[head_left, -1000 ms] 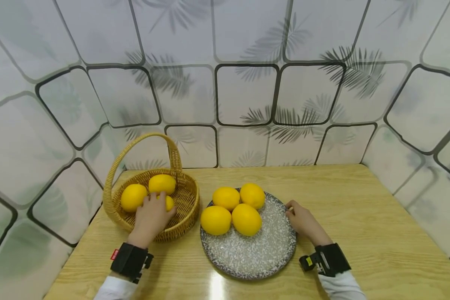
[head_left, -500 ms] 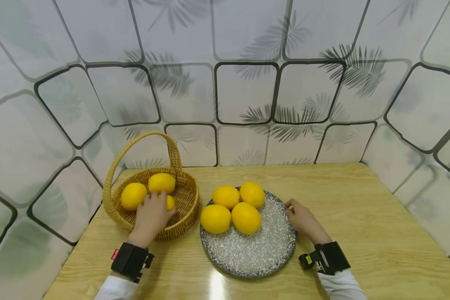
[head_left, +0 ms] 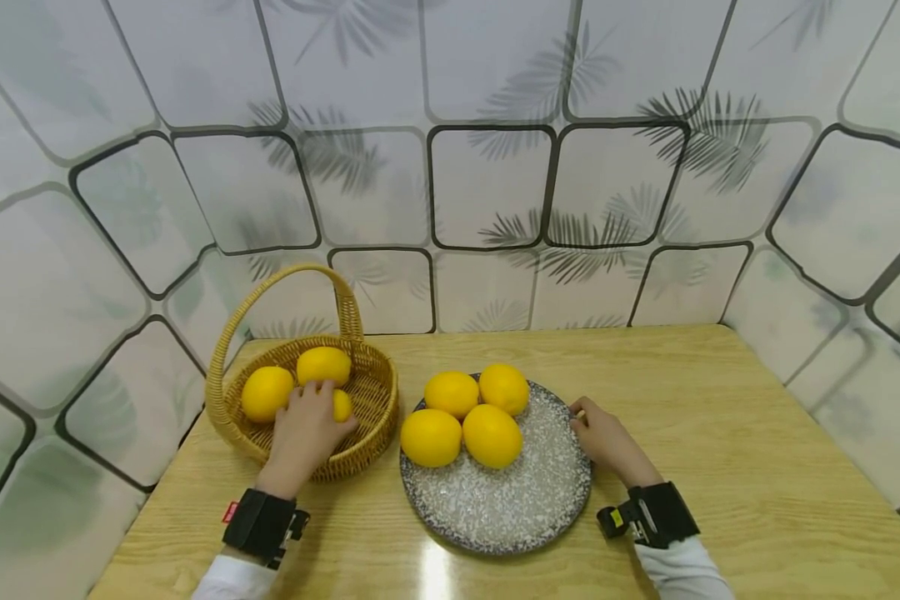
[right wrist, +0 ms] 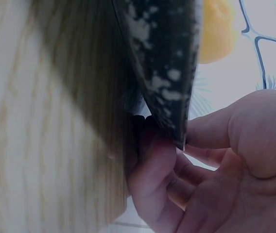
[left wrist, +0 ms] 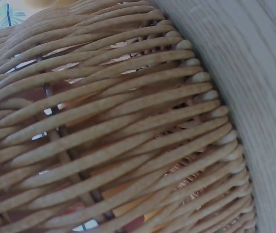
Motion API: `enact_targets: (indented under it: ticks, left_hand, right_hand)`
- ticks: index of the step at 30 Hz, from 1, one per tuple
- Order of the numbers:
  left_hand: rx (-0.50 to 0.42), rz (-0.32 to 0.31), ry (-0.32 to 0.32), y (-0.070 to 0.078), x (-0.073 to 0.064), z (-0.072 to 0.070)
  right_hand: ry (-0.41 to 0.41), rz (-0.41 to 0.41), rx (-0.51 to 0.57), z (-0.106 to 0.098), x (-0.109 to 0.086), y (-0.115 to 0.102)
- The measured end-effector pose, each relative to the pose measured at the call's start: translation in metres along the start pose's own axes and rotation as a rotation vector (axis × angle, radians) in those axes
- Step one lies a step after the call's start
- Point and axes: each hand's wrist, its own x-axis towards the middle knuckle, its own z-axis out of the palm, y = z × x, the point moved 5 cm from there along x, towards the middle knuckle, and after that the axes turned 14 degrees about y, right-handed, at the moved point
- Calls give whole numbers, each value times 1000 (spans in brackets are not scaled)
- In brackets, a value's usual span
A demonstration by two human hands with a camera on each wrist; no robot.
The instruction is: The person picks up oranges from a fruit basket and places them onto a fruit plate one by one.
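In the head view my left hand [head_left: 307, 432] reaches into a wicker basket [head_left: 381, 433] and grips a yellow lemon [head_left: 342, 406], which it partly covers. Two more lemons lie behind and to the left of it in the basket, one of them a left lemon [head_left: 267, 394]. The left wrist view shows the basket's woven wall [left wrist: 113, 121], which hides most of the hand. My right hand [right wrist: 201, 165] pinches the rim of a speckled grey plate [head_left: 510, 517], thumb above and fingers curled beneath. Several lemons, such as a front lemon [head_left: 492, 437], sit grouped on the plate's left part.
The basket's tall arched handle [head_left: 234, 333] rises over its left and back side. Basket and plate stand close together on a light wooden table [head_left: 765, 467]. A patterned wall covering [head_left: 487, 192] encloses the table's back and sides.
My left hand has shifted very slightly over the lemon, its thumb a little farther right. The right hand, plate and other lemons stay in place.
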Motion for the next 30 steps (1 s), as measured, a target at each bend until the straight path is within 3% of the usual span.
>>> enact_targets:
  ticks: [13, 21, 30]
  left_hand:
    - [-19, 15, 118, 3, 4, -8]
    - [-43, 55, 188, 17, 9, -21]
    - [-58, 75, 217, 33, 10, -33]
  right_hand:
    - [0, -5, -14, -2, 0, -1]
    - [5, -9, -9, -2, -1, 0]
    - [-6, -5, 8, -1, -2, -2]
